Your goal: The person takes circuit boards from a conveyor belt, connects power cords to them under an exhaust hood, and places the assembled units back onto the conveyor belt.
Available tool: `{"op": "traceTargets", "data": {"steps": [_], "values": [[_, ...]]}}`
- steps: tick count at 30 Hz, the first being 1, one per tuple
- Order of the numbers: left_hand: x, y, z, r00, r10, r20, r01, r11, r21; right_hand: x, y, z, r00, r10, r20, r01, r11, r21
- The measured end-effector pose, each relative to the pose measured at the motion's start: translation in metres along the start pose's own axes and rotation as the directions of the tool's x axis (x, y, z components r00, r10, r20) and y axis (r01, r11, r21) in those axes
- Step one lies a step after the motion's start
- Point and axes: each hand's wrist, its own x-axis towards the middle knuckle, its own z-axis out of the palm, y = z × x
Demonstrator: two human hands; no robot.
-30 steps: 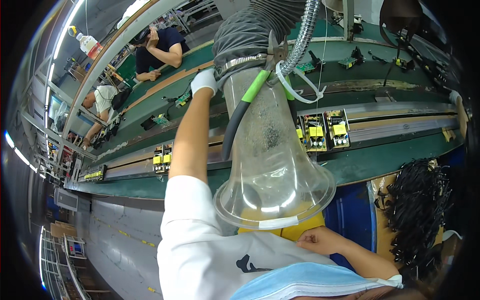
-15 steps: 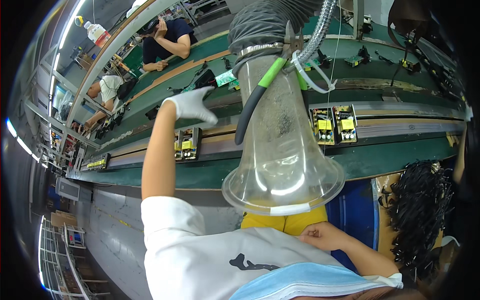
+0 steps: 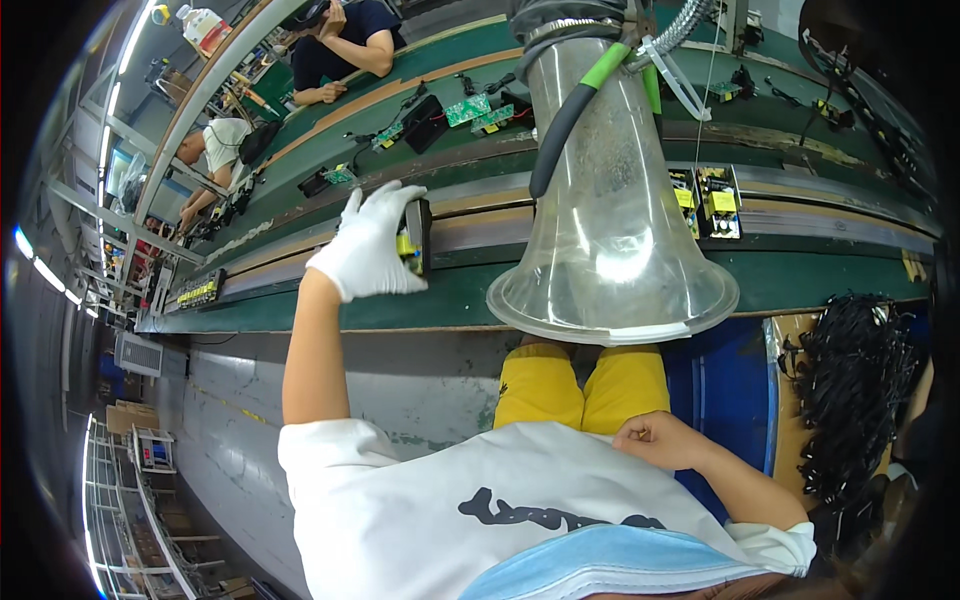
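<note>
My left hand (image 3: 372, 248), in a white glove, reaches to the bench track. Its fingers and thumb clasp the ends of a circuit board in a black case (image 3: 424, 238); yellow parts show beside the palm, and the glove hides much of the board. My right hand (image 3: 655, 438) is bare and rests at my lap by the yellow shorts (image 3: 540, 385). Its fingers are curled, and whatever they may hold is hidden. Two similar cased circuit boards (image 3: 718, 203) stand on the track to the right, one partly behind the clear funnel hood.
A clear extraction hood (image 3: 610, 220) hangs before me, with green-handled pliers (image 3: 570, 130) on it. Loose green circuit boards (image 3: 468, 110) lie across the bench (image 3: 460, 285). Black cables (image 3: 850, 410) are heaped at right. Two people (image 3: 350, 45) sit beyond.
My left hand has come down onto the cased circuit board and closed around it. The whole view has shifted, with the hood now higher and farther right. My right hand stays at my lap.
</note>
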Motion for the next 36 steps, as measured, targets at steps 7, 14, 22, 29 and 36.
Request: {"op": "traceTargets", "data": {"steps": [7, 14, 22, 29, 36], "values": [[-0.044, 0.102, 0.044, 0.904, 0.425, 0.058, -0.287, 0.699, -0.655, 0.003, -0.004, 0.007, 0.992, -0.099, 0.074, 0.091, 0.99, 0.105], [-0.05, 0.192, 0.126, 0.817, 0.571, 0.084, -0.213, 0.433, -0.876, -0.011, -0.028, 0.001, 0.996, -0.023, 0.089, -0.029, 0.837, 0.546], [-0.069, 0.221, 0.199, 0.958, 0.147, 0.246, 0.269, -0.168, -0.948, -0.01, -0.037, -0.008, 0.939, -0.123, -0.32, 0.227, 0.922, 0.313], [-0.064, 0.222, 0.228, 0.928, -0.006, 0.372, 0.353, -0.306, -0.884, -0.01, -0.04, -0.008, 0.868, -0.15, -0.474, 0.293, 0.924, 0.245], [-0.073, 0.218, 0.229, 0.971, -0.164, 0.174, 0.085, -0.445, -0.892, -0.005, -0.042, -0.011, 0.825, -0.356, -0.439, 0.301, 0.934, -0.192]]}}
